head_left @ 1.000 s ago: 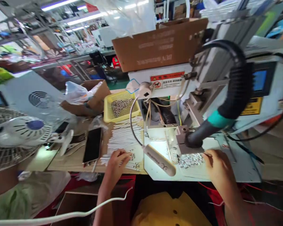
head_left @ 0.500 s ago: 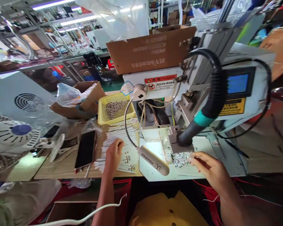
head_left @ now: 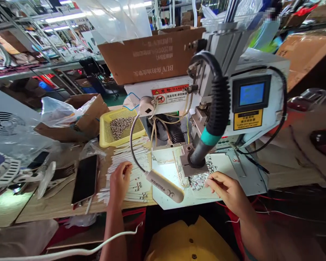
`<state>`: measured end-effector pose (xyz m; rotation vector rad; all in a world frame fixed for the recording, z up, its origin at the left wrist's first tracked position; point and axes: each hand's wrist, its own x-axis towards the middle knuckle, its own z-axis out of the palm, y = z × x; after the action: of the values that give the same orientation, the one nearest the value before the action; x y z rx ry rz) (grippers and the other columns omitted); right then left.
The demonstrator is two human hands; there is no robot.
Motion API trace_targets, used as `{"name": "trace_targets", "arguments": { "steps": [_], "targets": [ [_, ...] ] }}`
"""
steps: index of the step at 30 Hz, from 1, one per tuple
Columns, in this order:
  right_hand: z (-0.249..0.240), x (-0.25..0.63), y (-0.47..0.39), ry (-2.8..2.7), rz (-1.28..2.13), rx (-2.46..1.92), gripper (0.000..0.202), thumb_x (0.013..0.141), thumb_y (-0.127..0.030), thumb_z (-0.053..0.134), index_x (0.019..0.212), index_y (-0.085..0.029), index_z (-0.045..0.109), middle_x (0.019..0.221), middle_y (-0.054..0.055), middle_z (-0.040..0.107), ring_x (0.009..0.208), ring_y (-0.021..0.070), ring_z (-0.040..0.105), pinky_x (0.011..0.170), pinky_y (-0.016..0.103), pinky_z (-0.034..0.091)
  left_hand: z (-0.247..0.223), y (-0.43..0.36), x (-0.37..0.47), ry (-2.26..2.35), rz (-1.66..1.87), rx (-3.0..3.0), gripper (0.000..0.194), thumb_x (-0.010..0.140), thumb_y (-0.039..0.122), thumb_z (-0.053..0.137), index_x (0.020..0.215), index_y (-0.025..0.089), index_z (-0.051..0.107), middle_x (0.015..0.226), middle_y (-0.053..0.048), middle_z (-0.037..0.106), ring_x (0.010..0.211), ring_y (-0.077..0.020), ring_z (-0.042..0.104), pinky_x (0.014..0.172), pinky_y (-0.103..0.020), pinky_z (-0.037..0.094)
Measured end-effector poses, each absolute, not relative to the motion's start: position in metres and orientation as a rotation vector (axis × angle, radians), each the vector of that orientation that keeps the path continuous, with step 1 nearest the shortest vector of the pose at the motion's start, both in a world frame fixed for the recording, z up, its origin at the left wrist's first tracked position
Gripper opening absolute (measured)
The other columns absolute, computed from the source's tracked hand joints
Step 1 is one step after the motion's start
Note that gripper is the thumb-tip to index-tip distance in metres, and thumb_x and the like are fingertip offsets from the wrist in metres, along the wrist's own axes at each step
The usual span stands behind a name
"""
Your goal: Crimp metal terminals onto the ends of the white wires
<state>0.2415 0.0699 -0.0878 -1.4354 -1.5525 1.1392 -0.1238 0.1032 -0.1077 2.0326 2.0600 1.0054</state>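
My left hand [head_left: 121,181] is closed, fingertips pinched together, over the spread of thin white strips [head_left: 141,159] left of the machine. Anything between those fingertips is too small to make out. My right hand [head_left: 224,186] has its thumb and fingers pressed together at the right edge of a pile of small white and dark pieces [head_left: 197,182]; what it holds, if anything, is hidden. That pile lies on the machine's white base, just below the grey metal head [head_left: 194,165]. Between my hands a rod-shaped lamp [head_left: 164,186] hangs over the base.
A yellow basket [head_left: 102,130] of small metal parts stands behind the strips. To the left are a black phone [head_left: 84,179], an open carton [head_left: 62,132] and a white fan [head_left: 2,170]. A ribbed black hose [head_left: 220,105] rises from the machine head, left of a blue screen [head_left: 251,94].
The view has shifted to the right, so the machine and bench appear further left. Both hands keep nearly the same places over the strips and beside the pile.
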Motion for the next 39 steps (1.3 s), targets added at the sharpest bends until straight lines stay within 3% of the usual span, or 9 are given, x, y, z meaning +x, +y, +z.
{"name": "trace_targets", "arguments": {
  "steps": [6,11,19,24,29,33,39],
  "targets": [
    [-0.088,0.242,0.068,-1.535,1.12,-1.447,0.023,0.084,-0.04,0.055,0.075,-0.019,0.06,0.065,0.002,0.064,0.056,0.0137,0.057,0.052,0.022,0.046,-0.102,0.097,-0.12,1.985,0.734,2.274,0.018,0.087,0.025,0.045,0.086,0.019,0.062,0.088,-0.005,0.065,0.086,-0.0222,0.06,0.081,-0.037,0.048],
    [-0.093,0.243,0.067,-1.55,1.094,-1.468,0.022,0.082,-0.04,0.056,0.075,-0.02,0.06,0.06,0.0,0.061,0.053,0.0134,0.055,0.049,0.021,0.044,-0.108,0.098,-0.118,2.021,0.798,2.241,0.019,0.088,0.019,0.041,0.085,0.019,0.059,0.085,-0.006,0.063,0.083,-0.0211,0.059,0.077,-0.036,0.049],
    [-0.097,0.241,0.067,-1.589,1.084,-1.454,0.023,0.084,-0.041,0.055,0.076,-0.02,0.06,0.06,0.0,0.06,0.052,0.0129,0.054,0.048,0.022,0.043,-0.116,0.101,-0.121,1.894,0.73,2.268,0.045,0.079,0.003,0.034,0.102,0.022,0.067,0.093,-0.007,0.063,0.089,-0.0207,0.059,0.083,-0.037,0.049],
    [-0.094,0.239,0.069,-1.584,1.099,-1.413,0.021,0.086,-0.037,0.053,0.074,-0.02,0.057,0.064,0.001,0.062,0.054,0.0131,0.055,0.048,0.023,0.042,-0.099,0.1,-0.117,1.885,0.917,2.284,0.034,0.085,0.013,0.036,0.106,0.019,0.063,0.09,-0.007,0.064,0.087,-0.0205,0.061,0.079,-0.035,0.051],
    [-0.087,0.22,0.073,-1.546,1.232,-1.314,0.019,0.089,-0.032,0.049,0.076,-0.018,0.054,0.064,0.0,0.06,0.051,0.0095,0.051,0.049,0.021,0.042,-0.073,0.095,-0.085,1.785,0.959,2.301,0.027,0.088,0.026,0.041,0.09,0.022,0.067,0.096,-0.009,0.063,0.089,-0.0211,0.06,0.078,-0.035,0.051],
    [-0.094,0.197,0.081,-1.421,1.37,-1.244,0.022,0.09,-0.033,0.047,0.075,-0.018,0.049,0.063,-0.002,0.055,0.039,0.0054,0.044,0.039,0.019,0.034,-0.069,0.092,-0.034,1.578,0.752,2.122,0.027,0.086,0.027,0.045,0.078,0.02,0.07,0.079,-0.006,0.066,0.071,-0.0192,0.062,0.066,-0.032,0.053],
    [-0.106,0.183,0.086,-1.324,1.456,-1.227,0.029,0.088,-0.038,0.05,0.067,-0.02,0.042,0.053,-0.006,0.043,0.033,0.0045,0.038,0.033,0.019,0.025,-0.078,0.088,0.01,1.368,0.745,2.108,0.038,0.09,0.021,0.033,0.082,0.022,0.07,0.084,-0.006,0.069,0.08,-0.0178,0.063,0.076,-0.029,0.051]
  ]
}}
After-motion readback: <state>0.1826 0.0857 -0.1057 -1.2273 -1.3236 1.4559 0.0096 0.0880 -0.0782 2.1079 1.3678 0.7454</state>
